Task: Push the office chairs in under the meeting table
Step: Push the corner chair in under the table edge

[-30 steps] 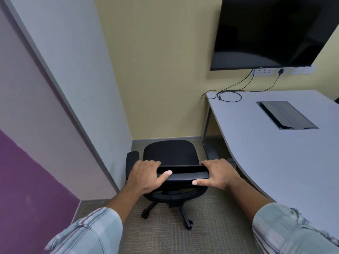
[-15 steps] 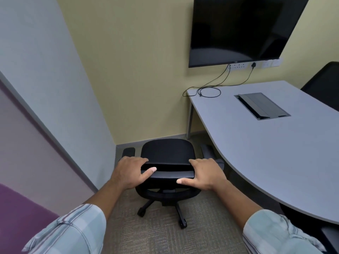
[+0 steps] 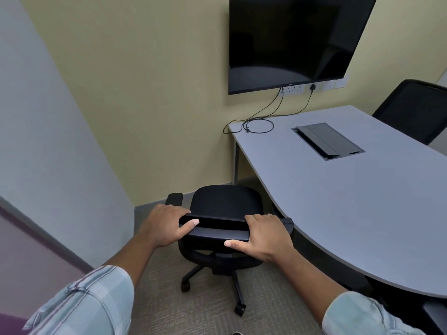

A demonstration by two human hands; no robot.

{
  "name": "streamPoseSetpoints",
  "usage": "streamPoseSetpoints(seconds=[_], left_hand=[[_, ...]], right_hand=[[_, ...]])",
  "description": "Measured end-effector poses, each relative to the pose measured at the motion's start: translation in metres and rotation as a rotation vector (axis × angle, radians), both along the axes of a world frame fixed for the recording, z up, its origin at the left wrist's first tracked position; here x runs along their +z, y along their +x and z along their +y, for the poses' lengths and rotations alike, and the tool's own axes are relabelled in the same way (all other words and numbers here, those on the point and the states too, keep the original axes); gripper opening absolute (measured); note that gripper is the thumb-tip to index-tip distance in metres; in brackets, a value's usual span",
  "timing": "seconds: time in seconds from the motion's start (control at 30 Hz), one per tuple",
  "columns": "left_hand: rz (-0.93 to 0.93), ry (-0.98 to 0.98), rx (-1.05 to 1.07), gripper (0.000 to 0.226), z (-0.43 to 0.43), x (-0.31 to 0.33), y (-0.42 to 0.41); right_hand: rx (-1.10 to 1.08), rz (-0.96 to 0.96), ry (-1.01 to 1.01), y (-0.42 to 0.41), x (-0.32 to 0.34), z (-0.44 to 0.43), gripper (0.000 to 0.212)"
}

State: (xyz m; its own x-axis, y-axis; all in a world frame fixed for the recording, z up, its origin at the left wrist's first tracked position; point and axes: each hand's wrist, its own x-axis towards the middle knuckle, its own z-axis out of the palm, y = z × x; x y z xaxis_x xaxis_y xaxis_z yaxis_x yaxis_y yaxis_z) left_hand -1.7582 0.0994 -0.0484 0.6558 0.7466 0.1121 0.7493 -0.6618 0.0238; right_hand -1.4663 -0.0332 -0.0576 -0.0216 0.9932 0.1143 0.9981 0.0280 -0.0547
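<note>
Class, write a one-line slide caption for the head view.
Both hands grip a black office chair's backrest beside the grey meeting table.

Office chair (image 3: 223, 201) near centre, just left of meeting table (image 3: 350, 201), far of both hands. Left hand (image 3: 167, 223) on backrest top at left end, right hand (image 3: 263, 235) at right end. Screen (image 3: 297, 39) on far wall above table's far end. Cable (image 3: 256, 124) on table's far-left corner. Cable box (image 3: 327, 141) set in tabletop. 2nd chair (image 3: 411, 110) at far right, behind table.

The bench (image 3: 350, 201) hides the near chair's right armrest; the far chair (image 3: 411, 110) runs off the right edge.
</note>
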Motion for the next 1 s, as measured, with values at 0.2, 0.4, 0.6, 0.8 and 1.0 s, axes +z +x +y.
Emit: streamPoseSetpoints(seconds=[0.2, 0.4, 0.6, 0.8, 1.0], left_hand=[[0.012, -0.009, -0.080, 0.067, 0.063, -0.004, 0.011], [-0.020, -0.045, -0.169, 0.067, 0.154, 0.010, 0.033], [-0.036, -0.090, -0.183, 0.074, 0.194, -0.001, 0.033], [0.035, -0.108, -0.248, 0.075, 0.259, -0.002, 0.044], [0.037, -0.125, -0.395, 0.063, 0.341, -0.003, 0.058]], right_hand=[[-0.080, 0.026, 0.033, -0.003, -0.008, 0.032, 0.095], [-0.200, 0.047, 0.014, -0.003, 0.002, 0.092, 0.105], [-0.288, 0.038, -0.056, -0.026, -0.004, 0.108, 0.109], [-0.328, 0.014, -0.099, -0.038, -0.003, 0.143, 0.110], [-0.308, 0.031, -0.110, -0.040, -0.005, 0.191, 0.105]])
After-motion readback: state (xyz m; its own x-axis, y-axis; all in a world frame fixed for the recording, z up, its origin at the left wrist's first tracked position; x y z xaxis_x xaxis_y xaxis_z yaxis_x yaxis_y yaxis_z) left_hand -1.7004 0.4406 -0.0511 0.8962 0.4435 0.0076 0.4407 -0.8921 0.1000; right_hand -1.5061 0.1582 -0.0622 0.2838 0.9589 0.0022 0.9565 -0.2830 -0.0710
